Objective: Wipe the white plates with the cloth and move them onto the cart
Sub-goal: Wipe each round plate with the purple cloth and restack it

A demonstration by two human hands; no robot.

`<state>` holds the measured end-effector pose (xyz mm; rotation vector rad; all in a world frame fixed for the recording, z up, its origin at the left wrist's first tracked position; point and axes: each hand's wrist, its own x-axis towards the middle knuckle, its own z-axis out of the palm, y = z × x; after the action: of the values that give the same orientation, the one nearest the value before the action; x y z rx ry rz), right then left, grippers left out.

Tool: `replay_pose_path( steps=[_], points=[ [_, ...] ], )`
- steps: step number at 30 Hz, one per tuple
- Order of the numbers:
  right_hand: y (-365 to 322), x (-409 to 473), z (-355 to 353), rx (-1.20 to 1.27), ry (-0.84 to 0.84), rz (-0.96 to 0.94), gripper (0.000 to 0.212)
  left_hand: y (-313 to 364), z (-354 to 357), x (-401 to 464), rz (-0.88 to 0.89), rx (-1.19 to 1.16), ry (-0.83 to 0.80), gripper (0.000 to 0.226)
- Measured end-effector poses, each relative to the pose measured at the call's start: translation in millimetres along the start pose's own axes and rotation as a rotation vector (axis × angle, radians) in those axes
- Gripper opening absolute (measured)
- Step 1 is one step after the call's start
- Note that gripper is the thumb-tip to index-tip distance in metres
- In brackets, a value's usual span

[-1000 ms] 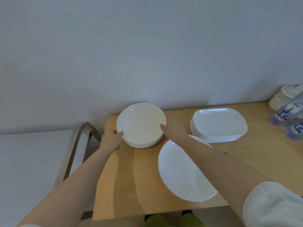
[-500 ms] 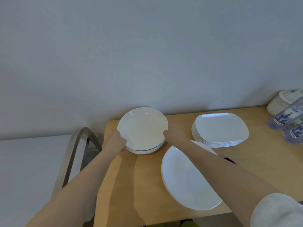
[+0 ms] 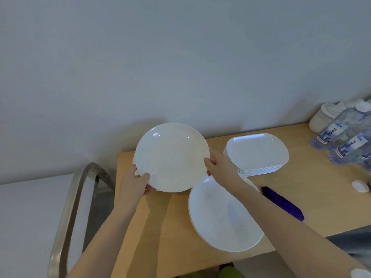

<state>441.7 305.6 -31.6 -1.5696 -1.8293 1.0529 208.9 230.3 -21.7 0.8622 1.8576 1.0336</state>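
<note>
Left hand (image 3: pixel 133 182) and right hand (image 3: pixel 219 164) gripped a round white plate (image 3: pixel 171 157) above the wooden tabletop (image 3: pixel 160 227); wiping seemingly not begun, purple cloth (image 3: pixel 283 203) unused, stacks remained.

White round plate (image 3: pixel 172 157), white square plates (image 3: pixel 258 151), purple cloth (image 3: pixel 282 202), light wooden table (image 3: pixel 321 197), grey wall (image 3: pixel 180 57)

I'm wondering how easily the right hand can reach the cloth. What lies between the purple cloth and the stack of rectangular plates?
In the head view, only bare wooden tabletop separates the purple cloth from the rectangular plate stack.
</note>
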Motion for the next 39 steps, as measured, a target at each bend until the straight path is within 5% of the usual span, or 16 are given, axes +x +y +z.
replay_pose_path(
  steps=[13,22,25,30,36,39],
  points=[
    [65.8,-124.7,-47.9,-0.023,0.066,0.279,0.032,-3.6,48.7,-83.7,0.073,0.099,-0.36,0.048],
    [78.5,-147.3,-50.1,-0.002,0.129,0.471,0.037,-11.2,74.1,-86.3,0.029,0.038,-0.403,0.053],
    [81.8,-147.4,-64.5,-0.128,0.264,0.466,0.017,-13.9,79.1,-85.4,0.01,0.046,-0.396,0.051],
    [108.6,-140.9,-84.0,-0.419,0.342,0.391,0.016,-17.3,83.5,-90.1,-0.004,0.082,-0.377,0.056],
    [145.7,-130.4,-79.8,-0.708,0.142,0.46,0.062,-19.2,84.3,-90.2,0.014,0.12,-0.387,0.052],
    [155.0,-124.7,-80.7,-0.766,0.09,0.441,0.061,-19.5,83.2,-88.6,0.027,0.174,-0.394,0.048]
  ],
)
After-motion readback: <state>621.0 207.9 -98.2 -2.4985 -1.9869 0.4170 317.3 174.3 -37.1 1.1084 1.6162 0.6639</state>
